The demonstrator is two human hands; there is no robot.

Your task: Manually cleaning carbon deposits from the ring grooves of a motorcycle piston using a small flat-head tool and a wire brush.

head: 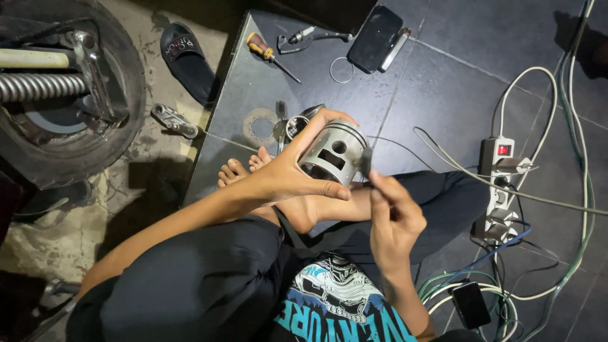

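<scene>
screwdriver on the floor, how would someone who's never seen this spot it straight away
Start at the dark grey tiled floor, beyond the person's bare feet. Near its far left edge lies the screwdriver, left of the black phone and the thin wire ring. Only it has an orange and black handle with a slim dark shaft.

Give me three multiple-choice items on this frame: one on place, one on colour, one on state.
1. Where does the screwdriver lie?
A. On the dark floor tile above the hands
B. Inside the tyre
C. On the power strip

2. What colour is the lit switch on the power strip?
A. Green
B. Red
C. Blue

3. How is the metal piston held?
A. Lying loose on the floor
B. Gripped in the left hand
C. Clamped in a vice

Answers: 1 A, it lies on the tile beside a metal ring. 2 B, the switch glows red. 3 B, the left fingers wrap around it, while the right hand holds a small dark piece against its side.
</scene>
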